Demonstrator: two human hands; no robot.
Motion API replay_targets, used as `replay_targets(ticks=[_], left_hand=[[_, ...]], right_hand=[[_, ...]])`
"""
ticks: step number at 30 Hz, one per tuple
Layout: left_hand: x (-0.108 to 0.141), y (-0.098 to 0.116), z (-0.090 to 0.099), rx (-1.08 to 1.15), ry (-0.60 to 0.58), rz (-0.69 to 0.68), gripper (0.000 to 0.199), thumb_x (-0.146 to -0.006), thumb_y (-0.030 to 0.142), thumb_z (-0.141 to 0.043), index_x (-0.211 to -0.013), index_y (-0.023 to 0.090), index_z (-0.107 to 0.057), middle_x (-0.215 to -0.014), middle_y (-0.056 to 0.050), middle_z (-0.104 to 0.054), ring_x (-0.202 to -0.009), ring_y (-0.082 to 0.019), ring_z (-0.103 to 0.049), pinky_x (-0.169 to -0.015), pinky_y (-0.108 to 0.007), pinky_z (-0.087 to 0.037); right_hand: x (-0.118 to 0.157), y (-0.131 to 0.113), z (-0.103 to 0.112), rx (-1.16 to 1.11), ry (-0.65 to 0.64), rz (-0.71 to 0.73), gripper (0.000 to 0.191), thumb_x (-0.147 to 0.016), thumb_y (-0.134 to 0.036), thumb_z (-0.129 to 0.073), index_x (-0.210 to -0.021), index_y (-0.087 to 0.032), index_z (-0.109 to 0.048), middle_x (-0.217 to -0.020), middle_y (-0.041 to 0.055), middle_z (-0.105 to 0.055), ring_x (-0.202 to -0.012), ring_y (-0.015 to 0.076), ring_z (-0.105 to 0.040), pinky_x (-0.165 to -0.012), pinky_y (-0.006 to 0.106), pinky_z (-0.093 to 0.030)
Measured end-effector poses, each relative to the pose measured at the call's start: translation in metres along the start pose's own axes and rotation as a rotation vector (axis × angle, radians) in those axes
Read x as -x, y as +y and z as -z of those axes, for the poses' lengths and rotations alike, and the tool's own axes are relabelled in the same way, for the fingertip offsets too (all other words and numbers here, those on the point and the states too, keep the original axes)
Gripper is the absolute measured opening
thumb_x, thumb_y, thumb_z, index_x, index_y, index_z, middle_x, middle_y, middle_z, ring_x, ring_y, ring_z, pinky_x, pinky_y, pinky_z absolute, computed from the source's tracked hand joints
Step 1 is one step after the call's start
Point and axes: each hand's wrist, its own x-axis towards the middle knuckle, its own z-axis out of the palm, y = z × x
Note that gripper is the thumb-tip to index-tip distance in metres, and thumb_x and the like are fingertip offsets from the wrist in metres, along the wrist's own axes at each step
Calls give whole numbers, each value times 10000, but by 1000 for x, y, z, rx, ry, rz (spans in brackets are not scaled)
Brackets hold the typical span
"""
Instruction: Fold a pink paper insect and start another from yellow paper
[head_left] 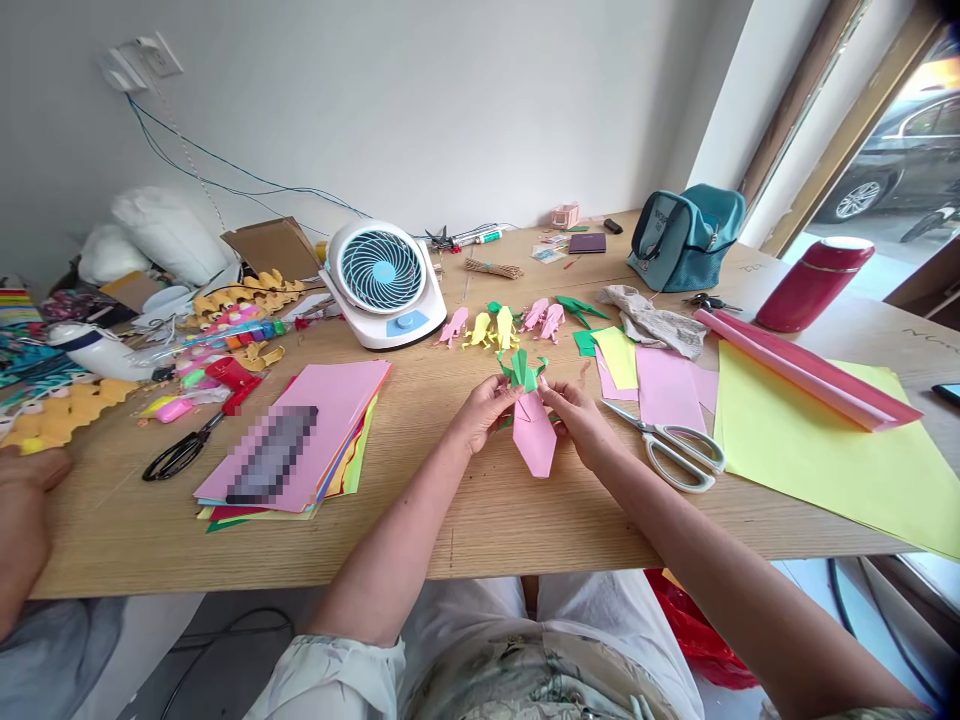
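Note:
Between my two hands, just above the table near its front, is a folded paper piece with a green folded part (523, 371) on top and a long pink part (535, 440) hanging toward me. My left hand (487, 408) pinches its left side. On the right side, my right hand (574, 412) pinches it with thumb and fingers. Behind it stand small folded paper figures in pink (551, 321), yellow (505, 327) and green (579, 307). Scissors with white handles (681, 457) lie right of my right hand, by loose pink sheets (670, 387).
A stack of coloured paper (337, 400) and a white fan (384, 283) are to the left. Yellow paper (840, 460), a red bottle (814, 285) and a teal bag (686, 240) are to the right. Another person's arm (26, 530) rests at the far left.

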Motion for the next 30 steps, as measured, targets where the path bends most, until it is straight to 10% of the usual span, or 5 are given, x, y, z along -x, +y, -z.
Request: replay_targets(ticks=[13, 21, 30], left_hand=[[-3, -1, 4, 12, -8, -70, 493, -629, 335, -864, -1012, 150, -615, -978, -50, -689, -851, -146, -629, -780, -263, -471], [0, 6, 3, -30, 93, -150, 424, -664, 382, -827, -970, 187, -608, -922, -10, -677, -743, -103, -624, -659, -211, -472], [-2, 2, 3, 15, 129, -127, 459, -607, 493, -840, -811, 158, -603, -698, 24, -596, -587, -70, -545, -541, -186, -439]], right_hand=[[-2, 1, 1, -23, 71, 36, 559, -696, -573, -722, -1108, -232, -560, -930, 44, -684, -746, 184, -636, -545, 261, -429], [4, -1, 0, 282, 51, 171, 481, -754, -648, -616, -594, -199, -550, -568, -16, -525, -596, 157, -502, -546, 278, -332], [2, 4, -2, 321, 52, 285, 367, -747, -550, -672, -654, -197, -710, -1056, 106, -671, -1059, 274, -596, -890, 385, -454]])
